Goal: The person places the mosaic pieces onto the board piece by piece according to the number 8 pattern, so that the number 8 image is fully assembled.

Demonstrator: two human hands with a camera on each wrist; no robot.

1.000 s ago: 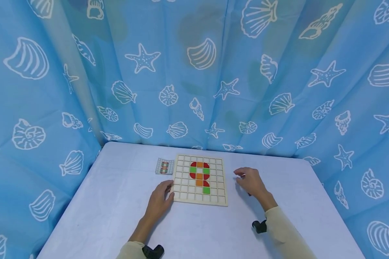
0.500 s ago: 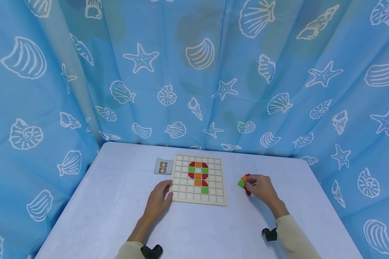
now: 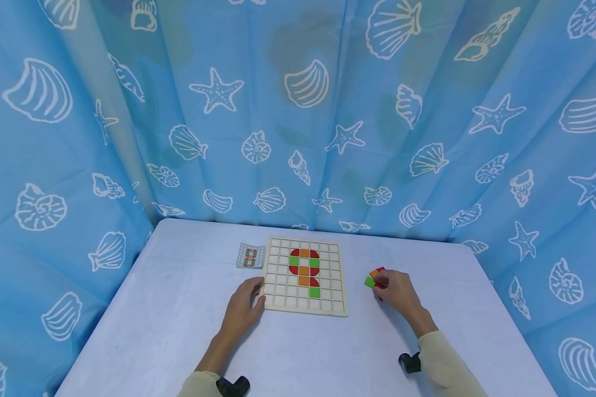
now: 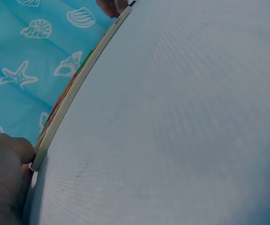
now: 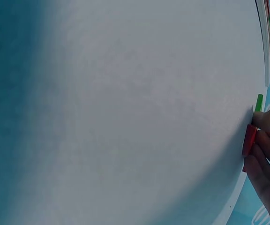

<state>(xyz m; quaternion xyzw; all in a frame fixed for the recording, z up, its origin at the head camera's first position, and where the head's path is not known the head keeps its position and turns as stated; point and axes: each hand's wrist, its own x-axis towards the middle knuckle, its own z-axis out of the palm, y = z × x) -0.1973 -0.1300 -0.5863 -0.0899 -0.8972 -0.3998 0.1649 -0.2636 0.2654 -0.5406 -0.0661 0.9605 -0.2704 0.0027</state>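
A square wooden grid board (image 3: 283, 300) lies on the table, bearing red, orange and green tiles set in its cells. My left hand (image 3: 245, 309) rests at the board's left edge, thumb and fingertips touching it. In the left wrist view the thumb (image 4: 15, 147) lies at the board's corner. Right of the board, my right hand (image 3: 398, 292) is bent over a small cluster of loose tiles. A green tile (image 3: 370, 282) and an orange tile (image 3: 374, 273) show beside the fingertips. In the right wrist view, the thumb and fingers pinch a tilted red tile (image 5: 249, 139); the palm side is partly hidden.
A small pattern card (image 3: 242, 257) with a coloured grid picture lies left of the board. The white-covered table (image 3: 308, 353) reaches back to a blue shell-print curtain (image 3: 258, 110), which also hangs at both sides.
My right hand has moved off to the right from near the board, uncovering the loose tiles, then lowered onto them and taken hold of a red one. The left hand stays at the board's edge.
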